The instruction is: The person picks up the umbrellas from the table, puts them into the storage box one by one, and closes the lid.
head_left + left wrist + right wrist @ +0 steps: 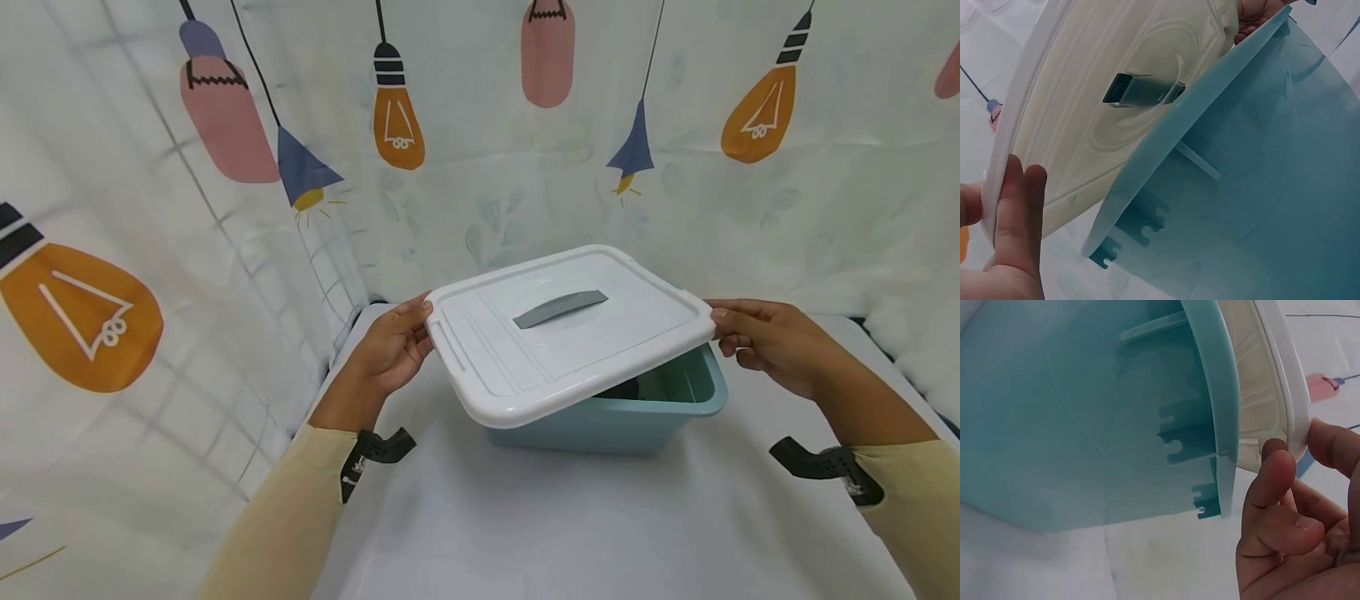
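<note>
A white lid (555,333) with a grey handle (561,309) is tilted above a light blue plastic bin (592,429). My left hand (393,346) pinches the lid's left edge, thumb on one face and fingers on the other in the left wrist view. At the opposite edge my right hand (776,346) pinches the lid between thumb and fingers, close beside the bin's right rim. The left wrist view shows the lid's underside (1141,119) beside the bin's rim. Part of a dark thing (626,389) shows inside the bin; the lid hides the rest.
The bin stands on a table with a white cover (570,525). Behind it hangs a pale curtain (480,192) printed with lamps and bulbs, which also runs along the left side. Black straps (375,450) circle both sleeves near the wrists.
</note>
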`<state>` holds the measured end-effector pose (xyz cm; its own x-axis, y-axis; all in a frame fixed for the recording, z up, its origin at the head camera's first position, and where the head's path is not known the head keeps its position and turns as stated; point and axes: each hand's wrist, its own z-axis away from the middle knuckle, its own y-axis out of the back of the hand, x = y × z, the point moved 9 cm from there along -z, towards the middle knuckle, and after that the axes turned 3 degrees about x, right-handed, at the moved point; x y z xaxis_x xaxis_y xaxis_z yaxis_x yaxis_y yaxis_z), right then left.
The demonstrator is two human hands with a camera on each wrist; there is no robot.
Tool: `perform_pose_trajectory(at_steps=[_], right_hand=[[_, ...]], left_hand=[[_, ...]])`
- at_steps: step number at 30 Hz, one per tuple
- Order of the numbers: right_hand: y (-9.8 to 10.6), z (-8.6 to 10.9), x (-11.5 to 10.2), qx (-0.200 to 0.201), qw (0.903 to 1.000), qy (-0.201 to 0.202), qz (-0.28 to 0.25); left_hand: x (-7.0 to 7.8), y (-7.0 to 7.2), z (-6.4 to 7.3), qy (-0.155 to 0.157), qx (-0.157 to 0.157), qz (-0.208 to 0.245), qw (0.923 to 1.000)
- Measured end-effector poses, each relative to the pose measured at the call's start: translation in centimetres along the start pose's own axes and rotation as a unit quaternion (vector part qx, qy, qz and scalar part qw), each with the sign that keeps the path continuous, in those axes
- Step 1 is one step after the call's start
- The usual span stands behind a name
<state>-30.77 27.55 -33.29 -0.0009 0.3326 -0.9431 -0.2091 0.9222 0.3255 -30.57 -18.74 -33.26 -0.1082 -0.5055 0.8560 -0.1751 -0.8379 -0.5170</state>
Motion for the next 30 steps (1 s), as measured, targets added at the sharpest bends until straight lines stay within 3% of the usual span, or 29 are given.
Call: perform_pose_trajectory(at_steps=[5, 14, 21, 30], right_hand=[[0.1, 0.2, 0.2, -0.001, 1.0000, 0.000, 0.006], [-0.2, 0.7, 0.4, -0.018, 0.9997, -0.005, -0.013], [-0.1, 1.2, 0.5, -0.005, 0.9999, -0.010, 0.002], [0.0, 1.8, 0.7, 0.003, 0.9999, -0.003, 0.012]], left_hand=[[-0.1, 0.1, -0.1, 0.005, 0.032, -0.009, 0.9994], [0.4, 0.2, -0.5, -0.020, 0.048, -0.041, 0.9979], [1.0, 0.1, -0.4, -0.036, 0.028, -0.031, 0.9985], [1.6, -0.9, -0.1, -0.049, -0.030, -0.013, 0.9983]])
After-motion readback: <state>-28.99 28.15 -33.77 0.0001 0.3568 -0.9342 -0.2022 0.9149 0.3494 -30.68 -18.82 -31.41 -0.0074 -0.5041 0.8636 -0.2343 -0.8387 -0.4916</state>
